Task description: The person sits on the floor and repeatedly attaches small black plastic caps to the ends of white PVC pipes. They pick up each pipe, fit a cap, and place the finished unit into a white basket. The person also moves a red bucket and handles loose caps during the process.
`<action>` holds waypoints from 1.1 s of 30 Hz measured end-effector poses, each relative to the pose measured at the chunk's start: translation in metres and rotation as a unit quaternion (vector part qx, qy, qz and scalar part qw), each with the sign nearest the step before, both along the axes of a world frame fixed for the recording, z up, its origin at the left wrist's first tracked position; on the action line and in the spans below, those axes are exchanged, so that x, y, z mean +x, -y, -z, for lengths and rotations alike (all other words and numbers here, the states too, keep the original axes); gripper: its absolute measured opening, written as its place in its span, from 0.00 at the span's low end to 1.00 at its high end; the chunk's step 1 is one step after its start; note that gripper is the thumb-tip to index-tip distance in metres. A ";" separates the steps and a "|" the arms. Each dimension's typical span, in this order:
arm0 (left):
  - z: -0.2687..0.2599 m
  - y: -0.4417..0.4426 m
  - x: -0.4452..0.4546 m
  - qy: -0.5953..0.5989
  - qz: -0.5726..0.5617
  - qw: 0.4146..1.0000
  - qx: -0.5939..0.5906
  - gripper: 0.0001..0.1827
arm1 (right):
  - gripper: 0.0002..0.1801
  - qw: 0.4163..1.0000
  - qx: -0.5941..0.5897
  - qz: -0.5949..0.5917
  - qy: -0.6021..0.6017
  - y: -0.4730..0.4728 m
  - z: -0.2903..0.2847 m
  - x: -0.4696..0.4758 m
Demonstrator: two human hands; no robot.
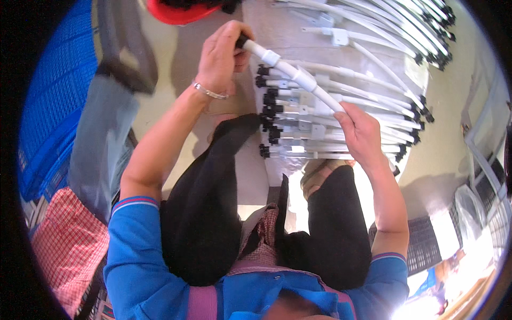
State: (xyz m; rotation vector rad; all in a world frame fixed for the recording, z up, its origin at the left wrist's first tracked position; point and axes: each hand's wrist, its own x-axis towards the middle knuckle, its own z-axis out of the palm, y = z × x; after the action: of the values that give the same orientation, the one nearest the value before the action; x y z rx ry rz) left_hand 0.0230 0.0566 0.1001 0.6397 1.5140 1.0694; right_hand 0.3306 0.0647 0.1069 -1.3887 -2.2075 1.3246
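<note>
I hold a white plastic tube [328, 99] slanted across the space before me, above a row of similar tubes. My left hand [221, 54] is closed around its black end fitting [241, 41], which the fingers partly cover. Lower down and to the right, my right hand [362, 130] grips the tube; that hand hides whatever lies beyond. Two white sleeves sit on the tube between my hands, a short one [271, 58] and a longer one [305, 80]. Under it, several white tubes [360, 118] with black end fittings lie side by side.
Another bundle of white tubes [390, 26] lies at the upper right. A red bowl [180, 15] with dark contents stands at the top. Blue plastic crates [60, 92] and a red checked cloth [72, 248] are at the left. A dark crate [420, 246] stands at lower right.
</note>
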 end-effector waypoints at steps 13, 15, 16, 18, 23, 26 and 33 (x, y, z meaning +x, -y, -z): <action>0.065 0.029 0.020 -0.367 0.403 0.791 0.278 0.16 | 0.11 0.983 0.178 -0.037 0.036 -0.076 0.068 0.066; 0.060 0.024 0.023 -0.362 0.405 0.790 0.284 0.15 | 0.13 0.968 0.232 0.000 0.101 -0.099 0.083 0.063; 0.057 0.017 0.024 -0.355 0.354 0.811 0.301 0.12 | 0.15 0.963 0.242 -0.004 0.120 -0.109 0.093 0.059; 0.064 0.007 0.003 -0.391 0.274 0.845 0.239 0.13 | 0.18 0.959 0.233 -0.022 0.163 -0.124 0.114 0.053; 0.105 -0.036 -0.072 -0.564 0.086 0.815 0.107 0.13 | 0.16 0.971 0.182 -0.042 0.149 -0.127 0.125 0.047; 0.118 -0.050 -0.086 -0.639 0.121 0.759 0.023 0.15 | 0.16 0.981 0.110 -0.059 0.147 -0.121 0.097 0.046; 0.147 -0.058 -0.095 -0.720 0.135 0.677 0.070 0.14 | 0.14 0.989 0.036 -0.086 0.117 -0.108 0.079 0.038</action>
State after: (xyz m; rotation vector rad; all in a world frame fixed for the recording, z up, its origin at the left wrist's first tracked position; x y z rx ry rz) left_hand -0.0721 0.1145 -0.0467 2.0516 2.4783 0.2627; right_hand 0.3683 0.1725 0.0277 -1.4183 -2.5544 1.1700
